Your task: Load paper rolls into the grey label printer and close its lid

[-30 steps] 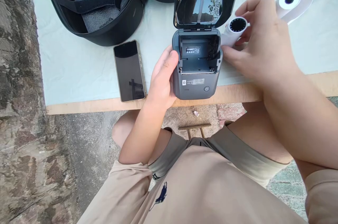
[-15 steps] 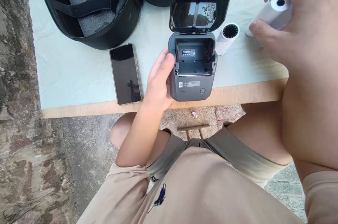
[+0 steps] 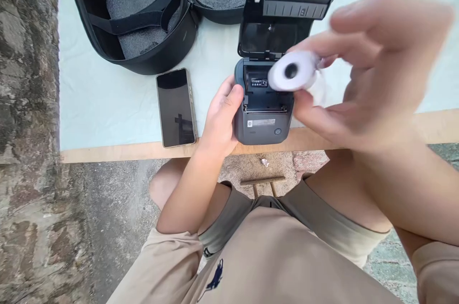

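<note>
A small dark grey label printer [image 3: 263, 132] stands at the table's front edge with its black lid [image 3: 276, 36] swung up and its paper bay uncovered. My left hand [image 3: 222, 120] is closed around the printer's left side, thumb on top near the bay. In my right hand [image 3: 376, 74], blurred by motion, a white paper roll [image 3: 299, 72] with a dark core hole is pinched between thumb and fingers. The roll hovers over the right part of the bay, tilted, and covers some of it. A second roll, seen earlier beside the printer, is hidden behind my right hand or the roll.
A black zip case [image 3: 150, 55] lies unfolded at the back left, with grey foam and straps inside. A phone [image 3: 176, 108] rests screen up between the case and my left hand. The wooden table edge [image 3: 125, 152] runs just in front. A stone wall [image 3: 28, 103] rises at far left.
My right hand has lifted the paper roll off the table and carried it left, over the printer's bay. My left hand stays on the printer. The view has shifted slightly.
</note>
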Demonstrator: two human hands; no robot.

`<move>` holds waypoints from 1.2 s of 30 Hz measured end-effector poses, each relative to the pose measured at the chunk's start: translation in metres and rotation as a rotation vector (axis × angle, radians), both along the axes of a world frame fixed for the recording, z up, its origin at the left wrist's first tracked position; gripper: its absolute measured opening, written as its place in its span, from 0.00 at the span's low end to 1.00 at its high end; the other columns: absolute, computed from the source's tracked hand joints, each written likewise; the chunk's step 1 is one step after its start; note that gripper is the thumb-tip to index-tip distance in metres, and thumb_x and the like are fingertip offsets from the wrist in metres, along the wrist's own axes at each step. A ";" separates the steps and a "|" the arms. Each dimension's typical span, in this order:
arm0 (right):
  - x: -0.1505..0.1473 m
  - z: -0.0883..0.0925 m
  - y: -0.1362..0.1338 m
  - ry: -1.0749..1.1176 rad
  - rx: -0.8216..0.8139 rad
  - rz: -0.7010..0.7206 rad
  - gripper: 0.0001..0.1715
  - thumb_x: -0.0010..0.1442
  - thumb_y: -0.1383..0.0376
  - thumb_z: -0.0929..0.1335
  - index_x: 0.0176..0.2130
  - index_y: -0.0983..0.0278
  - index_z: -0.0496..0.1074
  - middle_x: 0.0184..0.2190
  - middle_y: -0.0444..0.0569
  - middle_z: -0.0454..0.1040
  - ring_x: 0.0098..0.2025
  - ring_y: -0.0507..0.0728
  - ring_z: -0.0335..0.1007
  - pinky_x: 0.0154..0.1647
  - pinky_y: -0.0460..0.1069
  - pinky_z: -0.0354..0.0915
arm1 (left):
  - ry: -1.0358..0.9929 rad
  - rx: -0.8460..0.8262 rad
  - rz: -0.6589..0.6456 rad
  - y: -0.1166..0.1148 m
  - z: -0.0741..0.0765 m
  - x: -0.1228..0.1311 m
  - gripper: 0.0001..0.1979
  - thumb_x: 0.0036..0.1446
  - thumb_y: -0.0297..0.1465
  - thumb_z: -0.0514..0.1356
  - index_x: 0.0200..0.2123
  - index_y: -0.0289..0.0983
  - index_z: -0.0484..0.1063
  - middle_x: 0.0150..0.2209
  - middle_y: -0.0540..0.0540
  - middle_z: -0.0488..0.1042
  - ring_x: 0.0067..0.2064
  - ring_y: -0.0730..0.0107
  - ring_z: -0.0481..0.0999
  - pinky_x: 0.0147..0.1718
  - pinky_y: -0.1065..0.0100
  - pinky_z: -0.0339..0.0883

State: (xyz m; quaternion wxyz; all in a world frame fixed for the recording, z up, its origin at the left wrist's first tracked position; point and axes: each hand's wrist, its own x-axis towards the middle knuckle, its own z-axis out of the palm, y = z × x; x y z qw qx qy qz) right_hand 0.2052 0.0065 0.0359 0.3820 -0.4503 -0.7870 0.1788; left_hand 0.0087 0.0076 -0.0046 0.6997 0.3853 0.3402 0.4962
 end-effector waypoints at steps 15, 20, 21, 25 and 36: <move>-0.018 -0.002 0.002 -0.369 0.225 -0.096 0.08 0.61 0.71 0.66 0.39 0.59 0.70 0.46 0.46 0.78 0.46 0.60 0.77 0.40 0.54 0.69 | -0.039 -0.058 0.018 -0.004 0.001 0.002 0.17 0.63 0.45 0.59 0.48 0.41 0.73 0.46 0.48 0.79 0.67 0.55 0.69 0.60 0.57 0.72; -0.017 0.000 -0.006 -0.271 0.347 -0.065 0.04 0.61 0.70 0.67 0.37 0.60 0.69 0.32 0.45 0.75 0.36 0.57 0.73 0.35 0.54 0.64 | -0.030 -0.077 0.005 -0.004 0.004 0.000 0.16 0.65 0.44 0.57 0.48 0.40 0.71 0.46 0.47 0.79 0.62 0.58 0.74 0.55 0.61 0.75; -0.018 -0.001 -0.008 -0.260 0.351 -0.017 0.04 0.61 0.70 0.68 0.37 0.61 0.68 0.32 0.45 0.75 0.35 0.56 0.73 0.34 0.53 0.64 | -0.028 -0.075 0.003 -0.004 0.005 0.000 0.17 0.64 0.45 0.58 0.49 0.40 0.71 0.47 0.47 0.79 0.60 0.58 0.76 0.53 0.63 0.76; -0.019 -0.004 -0.012 -0.279 0.326 0.138 0.05 0.60 0.69 0.69 0.35 0.60 0.67 0.36 0.43 0.77 0.39 0.57 0.75 0.38 0.54 0.64 | -0.037 -0.076 -0.017 -0.007 0.005 -0.002 0.29 0.56 0.40 0.66 0.59 0.48 0.61 0.47 0.51 0.77 0.53 0.61 0.80 0.46 0.65 0.77; -0.004 -0.004 -0.009 -0.277 0.210 0.080 0.09 0.60 0.68 0.69 0.41 0.57 0.69 0.42 0.46 0.74 0.42 0.56 0.71 0.45 0.55 0.67 | 0.029 0.061 -0.097 -0.001 -0.014 -0.007 0.52 0.45 0.41 0.72 0.67 0.52 0.46 0.62 0.44 0.70 0.60 0.49 0.76 0.43 0.63 0.77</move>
